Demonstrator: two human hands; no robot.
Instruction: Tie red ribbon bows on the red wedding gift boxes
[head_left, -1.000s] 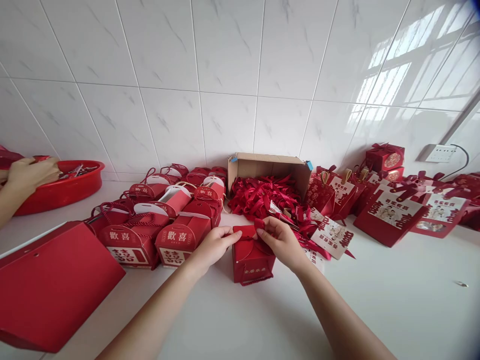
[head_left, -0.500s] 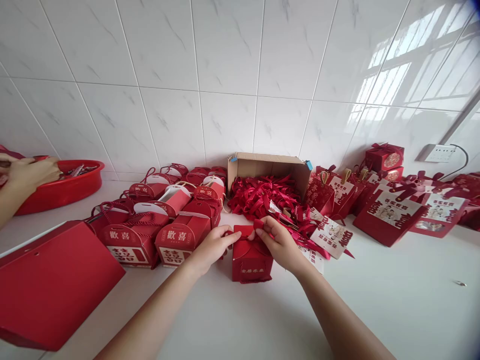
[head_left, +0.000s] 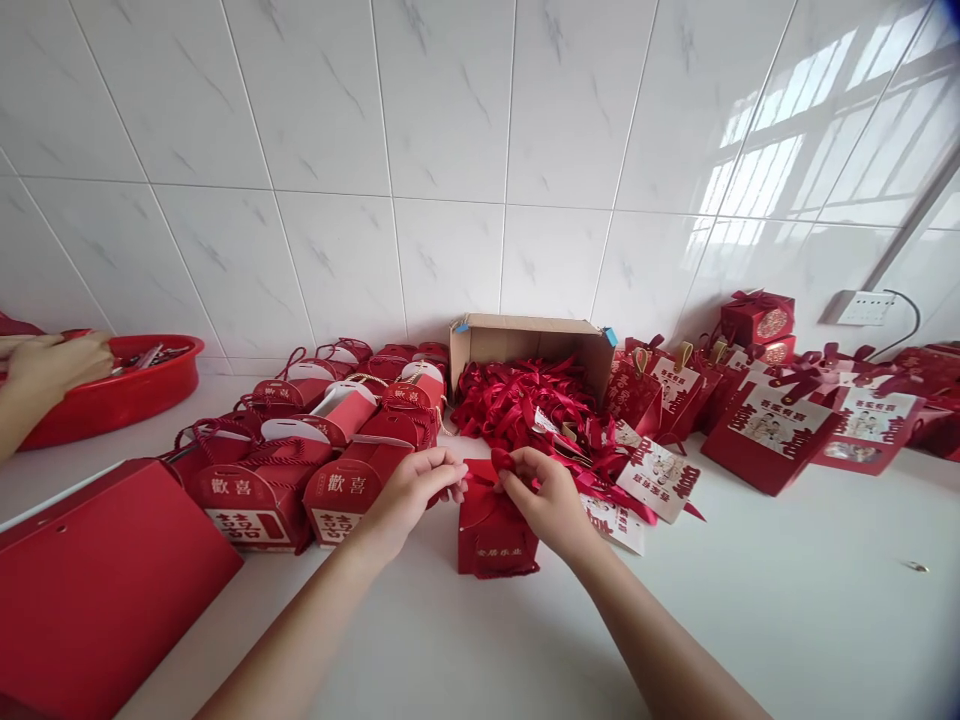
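Observation:
A small red gift box (head_left: 498,548) with pale lettering stands upright on the white table in front of me. Its top lies between my two hands. My right hand (head_left: 546,496) pinches a loop of red ribbon (head_left: 503,460) just above the box. At the upper left of the box, my left hand (head_left: 420,492) has thumb and fingers pressed together on the same ribbon, whose end is mostly hidden by the fingers. Behind the box lies a tangled heap of red ribbons (head_left: 517,395), spilling from an open cardboard carton (head_left: 547,324).
Several red boxes with cord handles (head_left: 251,480) crowd the left. A large red box (head_left: 97,580) lies nearer. A co-worker's hand (head_left: 60,365) reaches over a red basin (head_left: 150,390). Tagged red bags (head_left: 772,440) and white cards (head_left: 660,478) are at right.
My left hand has drawn slightly away from the right hand, to the left. The right hand keeps its pinch on the ribbon loop. The whole view has shifted a little.

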